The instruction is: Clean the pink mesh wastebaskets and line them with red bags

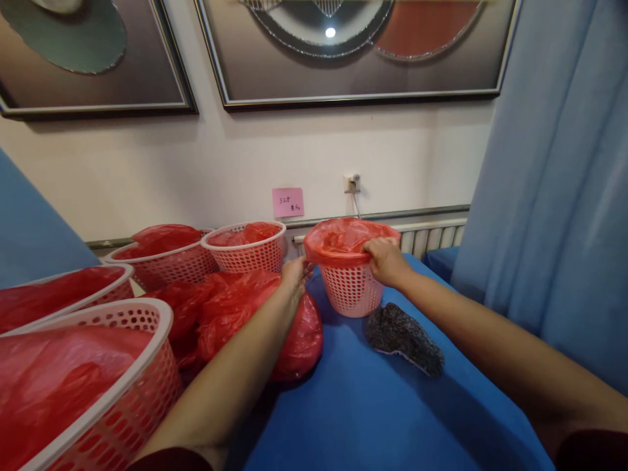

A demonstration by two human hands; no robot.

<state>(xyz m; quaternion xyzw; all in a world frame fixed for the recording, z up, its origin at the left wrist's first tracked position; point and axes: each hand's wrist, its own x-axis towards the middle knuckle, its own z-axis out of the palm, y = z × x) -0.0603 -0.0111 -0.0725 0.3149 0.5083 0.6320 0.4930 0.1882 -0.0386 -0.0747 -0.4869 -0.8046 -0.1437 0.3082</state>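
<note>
A small pink basket [350, 291] with perforated sides stands upright on the blue-covered table, lined with a red plastic bag [338, 232] folded over its rim. My right hand [385, 260] grips the bag's edge at the right front of the rim, fingers curled over it. At the rim's left side is my left hand [296, 273], its fingers partly stretched out against or just beside the bag; contact is hard to make out. A dark grey fuzzy cloth [405, 337] lies in front of the basket, below my right wrist.
Left of my hands lies a heap of filled red bags [230, 307]. Several bag-lined baskets stand beyond and beside it, including a large one [164, 320] near me. Behind are a radiator [436, 235] and a wall socket [352, 184]; a blue curtain [549, 196] hangs right.
</note>
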